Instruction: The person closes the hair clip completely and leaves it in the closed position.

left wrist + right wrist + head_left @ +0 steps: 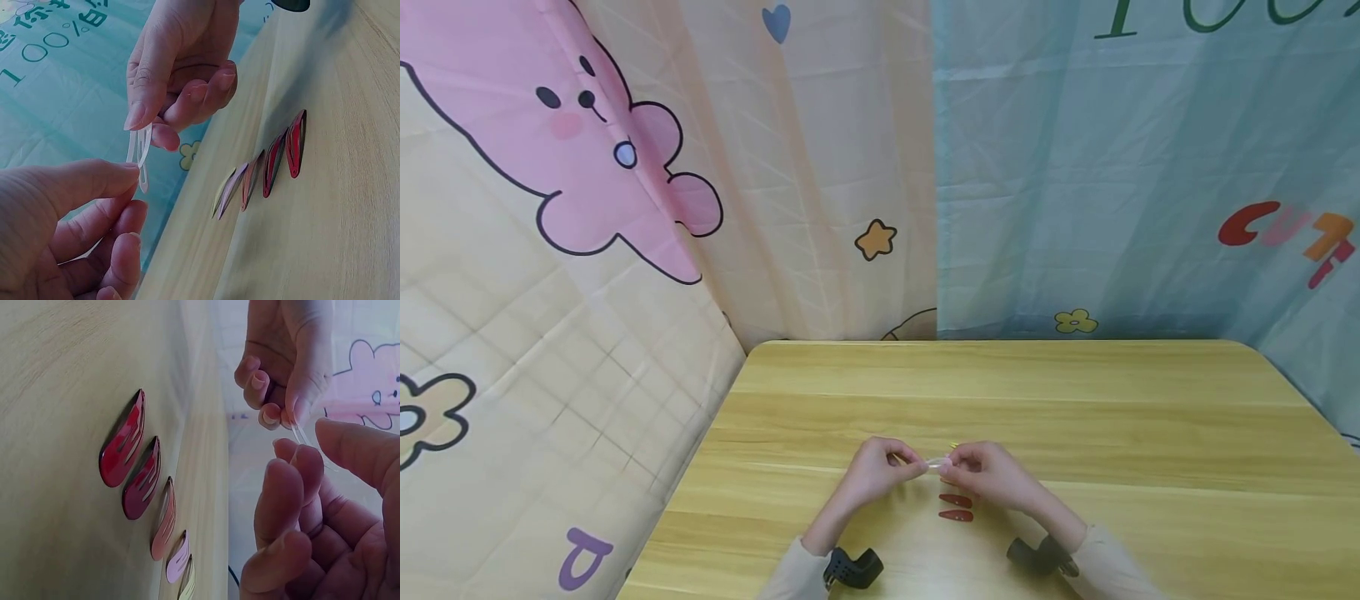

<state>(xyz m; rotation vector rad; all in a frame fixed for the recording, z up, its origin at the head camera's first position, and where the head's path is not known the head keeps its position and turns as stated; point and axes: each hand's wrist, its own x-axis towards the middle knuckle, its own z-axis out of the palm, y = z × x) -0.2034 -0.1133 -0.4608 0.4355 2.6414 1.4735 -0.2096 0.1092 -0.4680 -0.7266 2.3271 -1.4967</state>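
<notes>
A white snap hair clip (pixel 141 153) is held between both hands above the table. My left hand (pixel 880 468) pinches one end with thumb and index finger, the other fingers curling loosely beneath. At the opposite end, my right hand (pixel 992 475) grips the clip between thumb and fingertips. The clip's slotted frame shows in the left wrist view, partly covered by fingertips. Below the hands, a row of snap clips lies on the table: a bright red clip (pixel 122 440), a dark red clip (pixel 141 481), an orange-brown clip (pixel 164 522), a pink clip (pixel 178 557) and a pale yellow clip (pixel 187 581).
The wood-grain table (pixel 1075 417) carries the row of clips near its front middle. A black wrist device (pixel 853 568) sits at the left cuff, another black device (pixel 1037 557) at the right. Printed curtains (pixel 820 167) hang behind and to the left.
</notes>
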